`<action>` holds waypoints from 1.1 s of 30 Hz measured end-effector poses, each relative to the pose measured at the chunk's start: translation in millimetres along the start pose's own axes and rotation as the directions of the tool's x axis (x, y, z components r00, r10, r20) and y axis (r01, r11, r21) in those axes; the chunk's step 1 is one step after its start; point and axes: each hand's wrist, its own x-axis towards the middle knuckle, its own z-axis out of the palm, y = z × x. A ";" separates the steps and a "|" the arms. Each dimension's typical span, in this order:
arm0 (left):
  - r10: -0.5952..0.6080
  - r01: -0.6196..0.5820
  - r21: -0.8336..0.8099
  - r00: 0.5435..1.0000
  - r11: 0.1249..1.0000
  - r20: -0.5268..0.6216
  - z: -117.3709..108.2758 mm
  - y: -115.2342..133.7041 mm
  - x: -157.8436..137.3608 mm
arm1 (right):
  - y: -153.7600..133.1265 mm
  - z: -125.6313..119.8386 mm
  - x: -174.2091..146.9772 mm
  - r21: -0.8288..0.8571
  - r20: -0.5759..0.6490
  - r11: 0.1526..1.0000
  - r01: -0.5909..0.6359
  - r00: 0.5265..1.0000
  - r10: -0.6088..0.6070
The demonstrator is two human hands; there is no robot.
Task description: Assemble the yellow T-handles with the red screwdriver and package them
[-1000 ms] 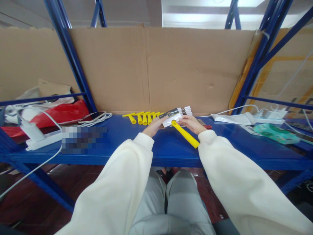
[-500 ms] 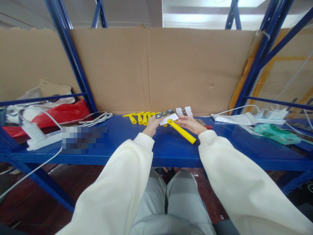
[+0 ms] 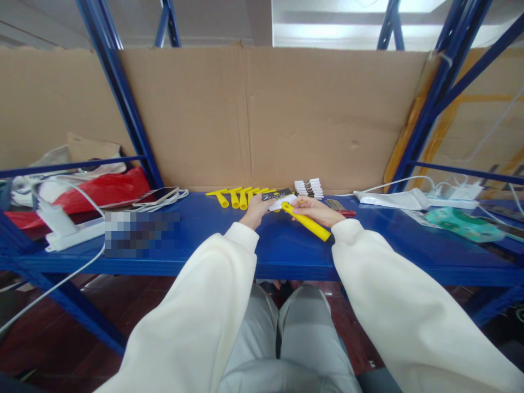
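Observation:
My left hand is closed on a flat black-and-white printed packet, gripping its left end. A yellow tool with a long tube-like handle slants down to the right, its narrow end against the packet. My right hand is closed around the upper part of this tool, with fingertips close to the packet's right end. Where the tool and packet meet is partly hidden by the fingers. Behind my left hand, several yellow T-shaped tools lie in a row on the blue shelf.
A stack of white packets with dark bands sits at the back. Beside my right wrist lies a red-handled tool with a flat blade. Cables and a power strip are at left; a green tissue pack is at right.
The packet has tilted, showing less of its face. My right hand has closed further around the yellow tool, which has shifted slightly right and turned.

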 end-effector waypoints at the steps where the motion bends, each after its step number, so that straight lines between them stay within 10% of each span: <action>1: 0.001 -0.001 0.006 1.000 1.000 0.012 -0.1 0.2 -0.1 | 0.1 -0.3 -0.2 -0.004 0.008 1.000 0.006 1.000 -0.006; 33: -0.071 0.066 0.092 0.996 0.994 0.052 1.0 5.4 -1.8 | -2.0 0.2 -5.8 -0.392 0.196 0.913 0.117 0.980 -0.041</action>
